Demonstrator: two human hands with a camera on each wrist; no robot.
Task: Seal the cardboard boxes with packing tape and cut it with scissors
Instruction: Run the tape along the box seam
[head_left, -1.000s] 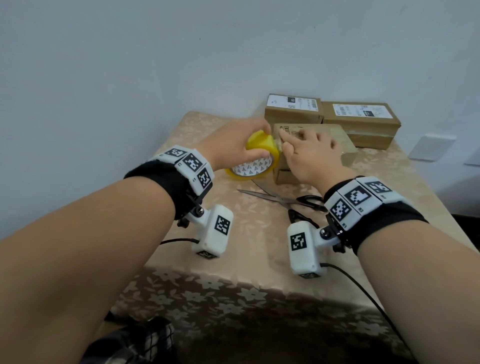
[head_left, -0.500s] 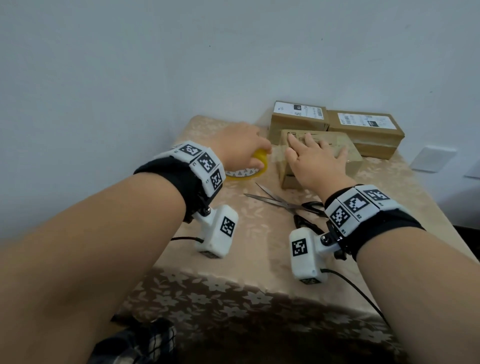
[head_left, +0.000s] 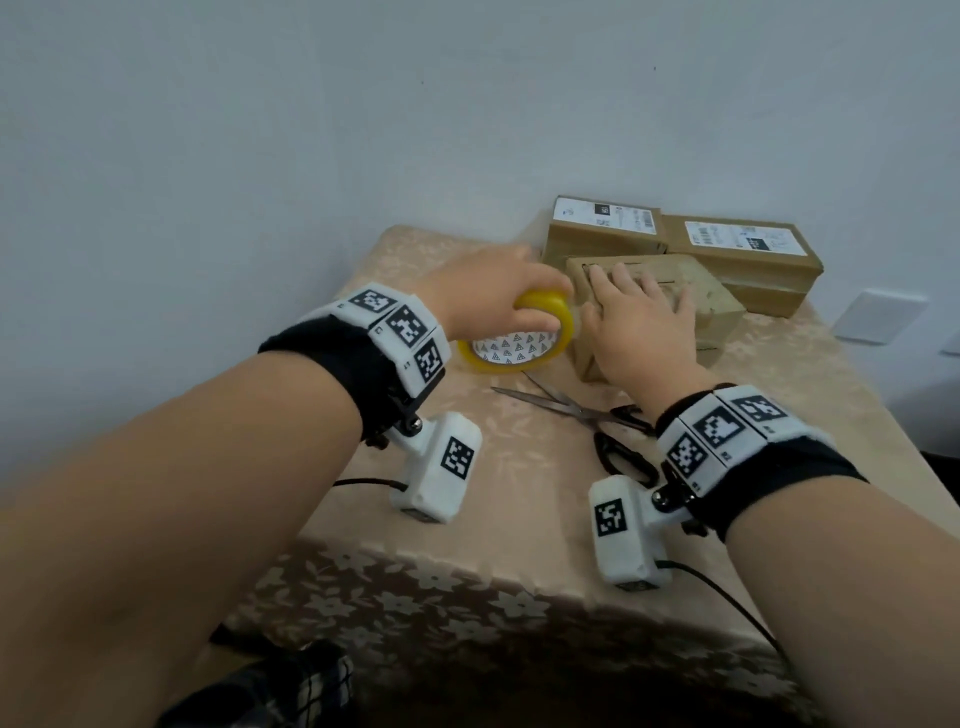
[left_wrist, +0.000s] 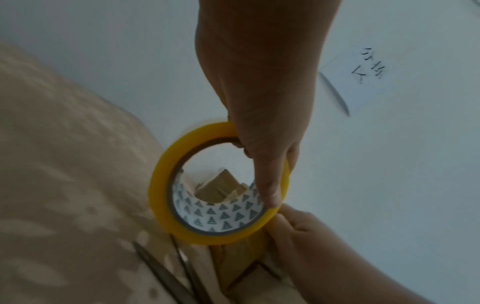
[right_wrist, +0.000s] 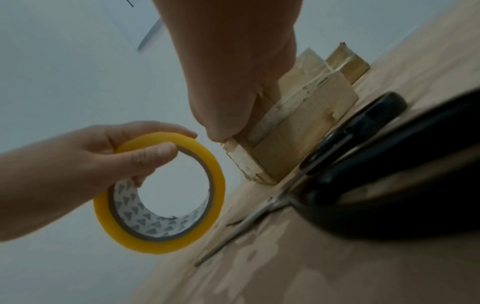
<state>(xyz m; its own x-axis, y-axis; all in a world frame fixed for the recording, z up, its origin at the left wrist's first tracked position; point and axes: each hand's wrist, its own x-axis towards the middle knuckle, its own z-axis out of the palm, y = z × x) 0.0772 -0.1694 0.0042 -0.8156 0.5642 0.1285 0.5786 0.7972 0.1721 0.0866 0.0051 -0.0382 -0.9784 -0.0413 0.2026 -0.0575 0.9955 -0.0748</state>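
Your left hand (head_left: 478, 291) grips the tape roll (head_left: 519, 338), fingers curled through the core and thumb on the yellow rim. The roll is held in the air just left of the box (head_left: 675, 296), tilted, its open face toward you. Whether it touches the box's left edge cannot be told.

Your right hand (head_left: 639, 332) lies flat on the box top, fingers straight and spread, holding nothing and pressing down near the left edge. In the right wrist view the thumb sits at the near left corner of the box. Glossy tape shows across the box's near face; a fresh strip from roll to box cannot be made out.

The box sits mid-table (head_left: 415, 270), long axis running left to right. Two labelled boxes (head_left: 675, 234) stand just behind it against the wall.

Key relation: the scissors (head_left: 587, 415) lie on the cloth just near of the box, blades pointing left, black handles to the right, directly under your right wrist. The right hand is the nearer one and the free one; the left is occupied with the roll.

Judgement: taping of this box is under way. The cut likely falls to the right hand, which must lift off the box first. Risk: the strip slackens once pressure goes.
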